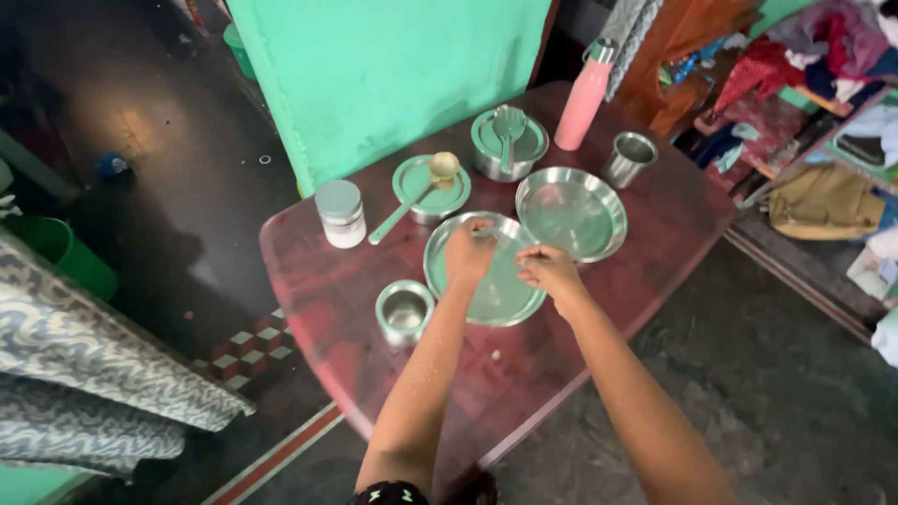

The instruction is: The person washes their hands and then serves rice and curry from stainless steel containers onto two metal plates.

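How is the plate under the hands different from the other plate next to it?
The near plate has both hands on it: the left hand and the right hand rest over it, while the far plate is untouched. The near plate sits beside a small steel cup; the far plate sits nearer the pink bottle. Both are round, shiny steel, empty, and lie flat on the red table.

Home — steel plates (571, 213); clothes heap (795, 65)

plate (496, 290) centre hidden, right-edge clothes (879, 122) cropped
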